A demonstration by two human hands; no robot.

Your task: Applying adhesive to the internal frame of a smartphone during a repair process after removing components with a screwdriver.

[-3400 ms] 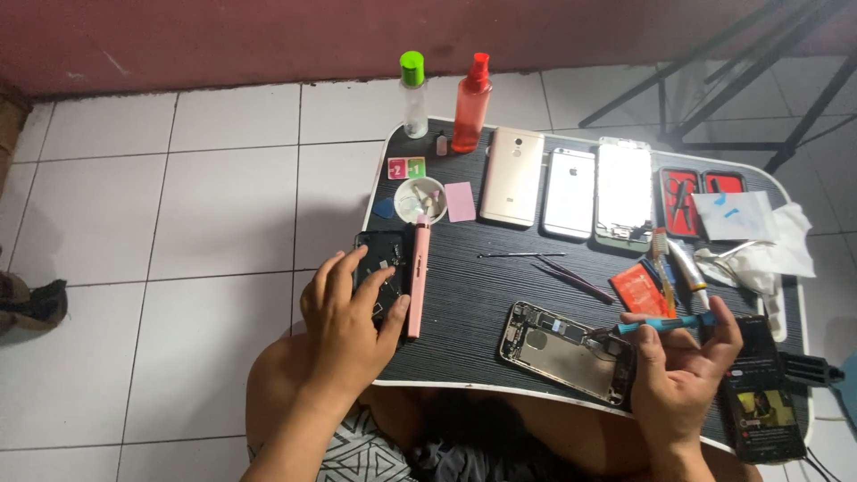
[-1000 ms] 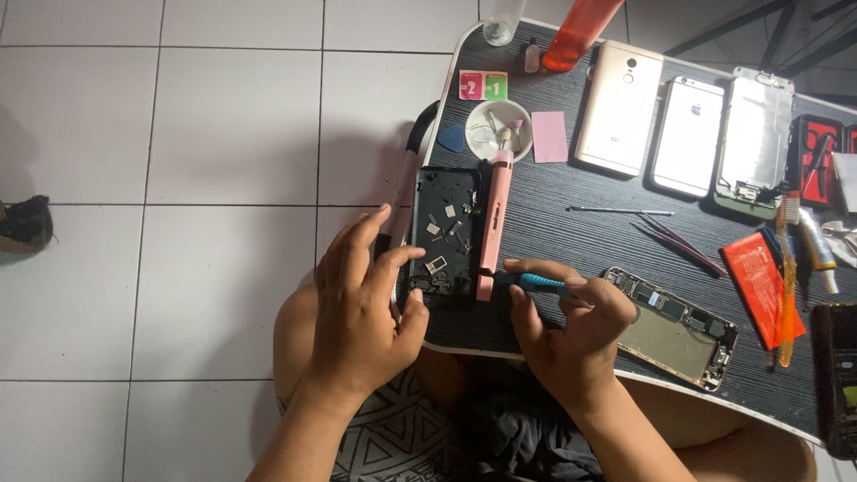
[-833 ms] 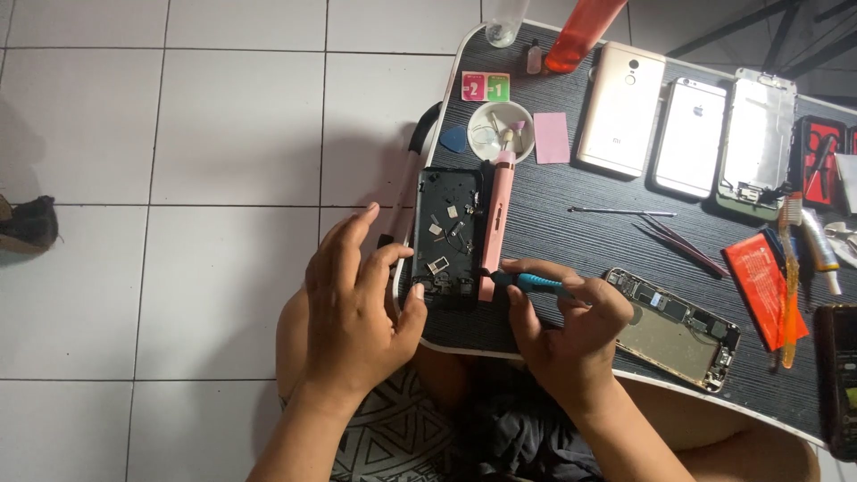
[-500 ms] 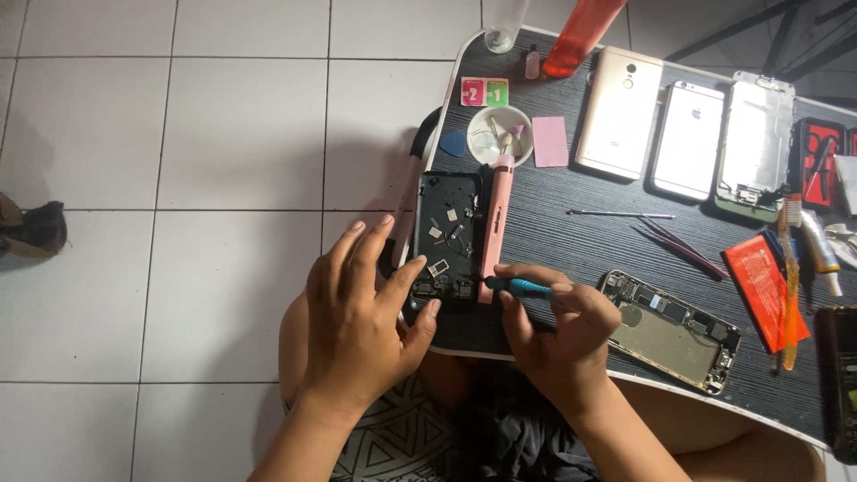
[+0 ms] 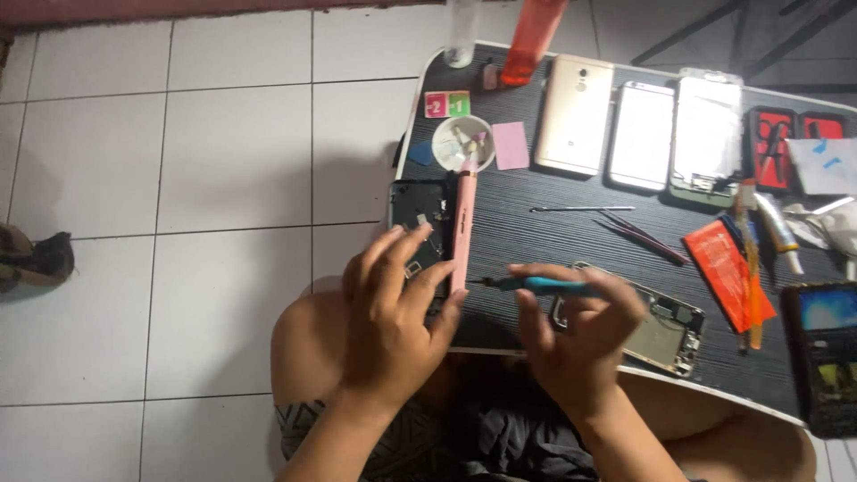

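Note:
My left hand [image 5: 393, 321] rests on an opened black phone body [image 5: 420, 214] at the near left corner of a black lap table [image 5: 536, 236], fingers spread over its lower half. A pink phone frame [image 5: 462, 228] lies along the phone's right side. My right hand [image 5: 576, 335] pinches a thin blue screwdriver [image 5: 536, 285], whose tip points left toward the pink frame and hovers just right of it. Partly under my right hand lies a second opened phone [image 5: 665, 326] with bare circuitry.
A small white dish [image 5: 462, 143], a pink card [image 5: 511, 145] and two bottles [image 5: 531, 36] stand at the back. Three phones or screens [image 5: 643, 134] lie in a row. Tweezers [image 5: 643, 228], an orange packet [image 5: 728, 272] and a lit phone [image 5: 826, 348] are on the right. White floor tiles [image 5: 178, 178] lie left.
My right hand came from the right-hand phone to the left one with the screwdriver. In the last second it drew back slightly right, and the view shifted closer.

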